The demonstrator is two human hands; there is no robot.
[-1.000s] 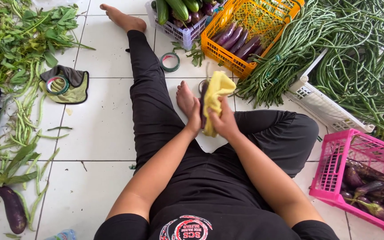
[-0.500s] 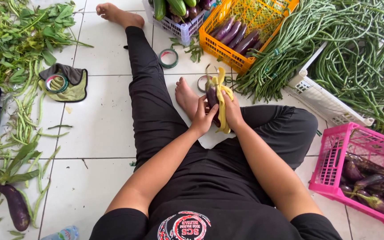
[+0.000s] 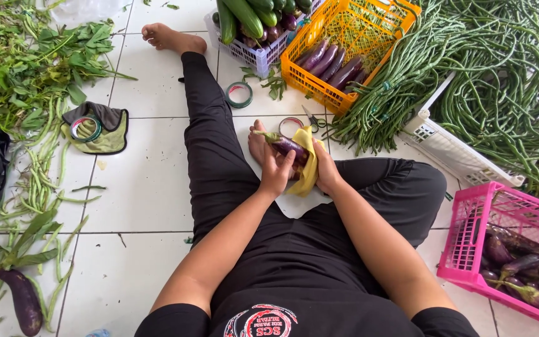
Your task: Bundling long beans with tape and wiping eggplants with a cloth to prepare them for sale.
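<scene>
Two hands: both are seen at the centre of the frame, above the person's crossed legs, closed on one eggplant and one cloth.
Left hand [image 3: 276, 171]: its fingers are wrapped around the eggplant [image 3: 287, 145], which is gripped near its purple middle.
Right hand [image 3: 325, 168]: its fingers are clenched on the yellow cloth [image 3: 307, 163], which is pressed against the eggplant's lower end.
Eggplant: it is held tilted, with the green stem pointed to the upper left, just above the bare foot [image 3: 257, 140].
Cloth: it is draped down between the two hands and touches both.
White sheet [image 3: 294, 203]: it is spread on the floor under the hands.
Scissors [image 3: 312, 118]: they are laid just above the cloth, beside a tape roll [image 3: 291, 125].
Orange crate [image 3: 350, 47]: it is placed at the upper centre, with several purple eggplants inside.
Pink crate [image 3: 506, 249]: it is set at the lower right, with more eggplants in it.
Long beans [image 3: 488, 68]: a large heap is piled across the upper right, partly over a white basket [image 3: 450, 150].
Leaves [image 3: 26, 62]: a green pile is spread at the upper left.
Loose eggplant [image 3: 23, 302]: it is left on the tiles at the lower left.
</scene>
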